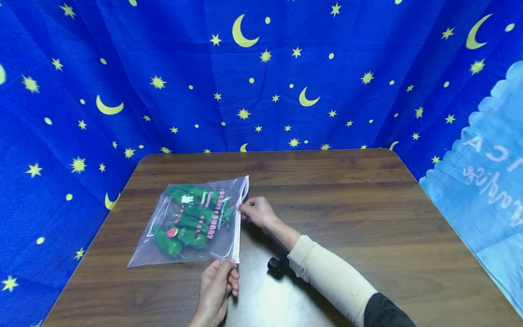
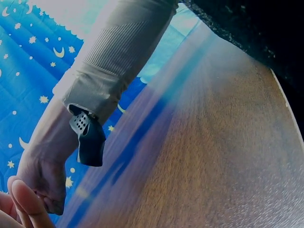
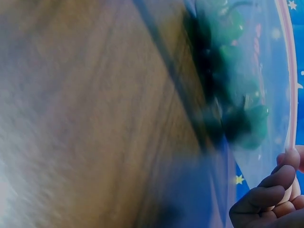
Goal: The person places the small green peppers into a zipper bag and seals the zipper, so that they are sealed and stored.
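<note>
A clear zip bag printed with pink lettering holds several green peppers on the left half of the table. Its white zip edge faces right. With thumb and fingers, my left hand pinches the near end of that edge. Farther up the same edge, my right hand pinches the strip. In the right wrist view, curled fingers grip the bag's edge beside the peppers. The left wrist view catches only left fingertips at its lower left, with the bag out of sight.
The brown wood-grain table reaches back to a blue curtain with moons and stars. A light blue cloth hangs at the right. A black device hangs below the right sleeve cuff.
</note>
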{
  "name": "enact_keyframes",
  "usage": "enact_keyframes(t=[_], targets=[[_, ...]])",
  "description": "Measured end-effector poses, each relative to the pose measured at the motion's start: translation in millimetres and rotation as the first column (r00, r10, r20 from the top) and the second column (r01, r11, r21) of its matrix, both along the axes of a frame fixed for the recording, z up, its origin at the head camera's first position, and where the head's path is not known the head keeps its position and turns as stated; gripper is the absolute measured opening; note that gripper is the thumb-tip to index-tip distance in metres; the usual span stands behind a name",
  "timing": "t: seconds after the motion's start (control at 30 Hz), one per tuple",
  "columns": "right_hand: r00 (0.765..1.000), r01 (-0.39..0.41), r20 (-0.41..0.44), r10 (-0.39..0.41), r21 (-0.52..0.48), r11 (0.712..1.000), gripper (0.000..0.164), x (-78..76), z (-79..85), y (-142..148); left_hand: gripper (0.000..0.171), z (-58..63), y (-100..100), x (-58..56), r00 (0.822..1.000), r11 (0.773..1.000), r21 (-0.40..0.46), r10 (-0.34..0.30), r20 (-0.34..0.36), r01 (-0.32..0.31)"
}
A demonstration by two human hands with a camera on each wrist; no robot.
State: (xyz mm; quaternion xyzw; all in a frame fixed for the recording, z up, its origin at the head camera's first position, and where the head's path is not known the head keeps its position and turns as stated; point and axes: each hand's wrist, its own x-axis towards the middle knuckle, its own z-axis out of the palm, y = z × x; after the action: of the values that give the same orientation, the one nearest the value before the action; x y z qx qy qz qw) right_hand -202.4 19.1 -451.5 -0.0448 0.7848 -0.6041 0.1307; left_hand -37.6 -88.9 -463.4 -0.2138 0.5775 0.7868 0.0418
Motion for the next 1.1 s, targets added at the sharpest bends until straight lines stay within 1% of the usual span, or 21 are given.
enact_keyframes(t=[0.17,0.3,0.4,0.63,0.9,1.0,1.1], targets=[[1.000,0.007,-0.027,-0.007,0.009,1.000,0.028,-8.1,1.1,-0.1,0.013,-0.2,0.6,0.3,1.000,1.000,0.001,-0.001,-0.002,0.001],[0.999,0.008,-0.032,-0.008,0.011,1.000,0.028,-13.5,3.2,-0.9,0.013,0.2,1.0,0.4,1.000,1.000,-0.001,0.001,0.001,-0.001],[1.000,0.010,-0.024,-0.010,0.022,1.000,0.027,-17.8,4.8,-1.4,0.013,0.7,0.9,0.6,1.000,1.000,0.004,0.003,0.001,-0.003],[0.999,0.048,-0.003,-0.048,0.051,0.998,0.024,-28.9,5.9,-1.3,0.013,1.9,1.8,2.0,1.000,1.000,0.004,-0.003,0.006,0.003],[0.998,0.067,0.017,-0.068,0.034,0.997,0.022,-39.9,6.3,-1.6,0.011,2.0,2.7,1.5,1.000,1.000,-0.006,-0.006,0.018,0.006],[0.997,0.063,0.036,-0.064,0.031,0.998,0.021,-42.4,8.8,-2.6,0.011,2.2,2.7,1.0,1.000,1.000,-0.007,-0.001,0.021,0.001],[0.995,0.076,0.055,-0.077,0.032,0.997,0.022,-45.2,11.0,-3.1,0.011,2.5,2.6,1.0,1.000,1.000,-0.001,-0.001,0.019,0.001]])
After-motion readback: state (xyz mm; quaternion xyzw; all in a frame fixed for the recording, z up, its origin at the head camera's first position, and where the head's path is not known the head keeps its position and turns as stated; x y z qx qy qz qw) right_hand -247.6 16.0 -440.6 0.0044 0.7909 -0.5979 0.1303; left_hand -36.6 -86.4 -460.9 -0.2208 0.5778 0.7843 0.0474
